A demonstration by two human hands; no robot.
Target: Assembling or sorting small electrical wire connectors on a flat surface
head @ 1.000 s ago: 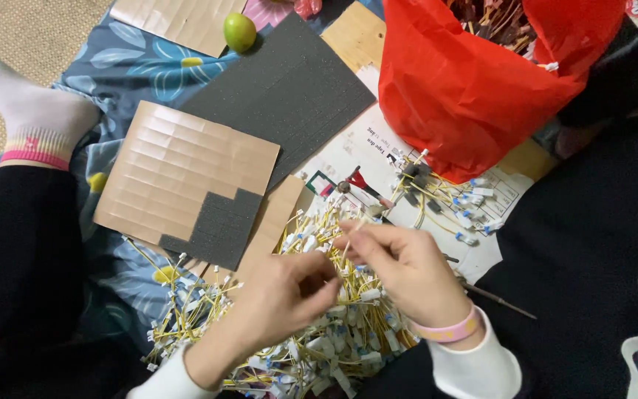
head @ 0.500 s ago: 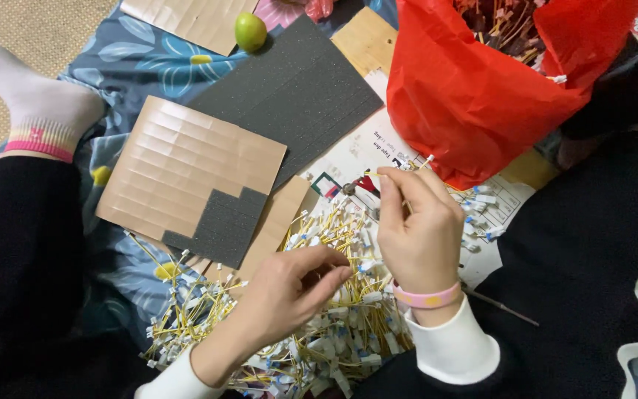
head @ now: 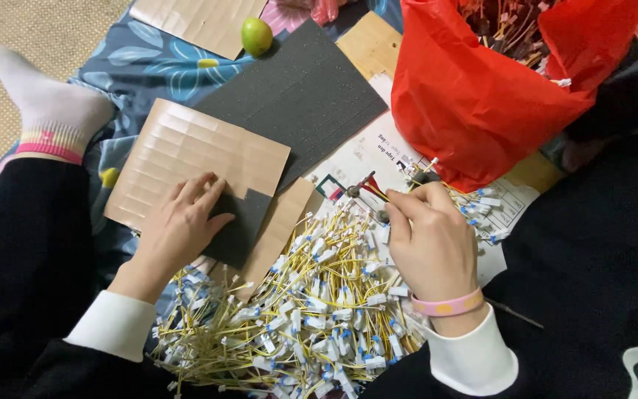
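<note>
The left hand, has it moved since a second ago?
Yes. The left hand has left the pile of yellow wires and gone up and to the left; it lies on the brown cardboard sheet, fingers at its dark patch.

green fruit [head: 256, 35], perhaps a lime

A blue cloth with a pale flower print [head: 142, 66] covers the floor and serves as the landmark here. To its left lies a beige woven mat [head: 31, 29], reaching the top-left corner. On the cloth, toward the top, sits a green round fruit [head: 257, 35], just beside a flat brown cardboard sheet [head: 201, 21] at the upper edge. Right of the fruit, a light wooden board [head: 371, 44] lies partly under a red plastic bag [head: 481, 96]. Light is even and soft, with faint shadows.
</note>
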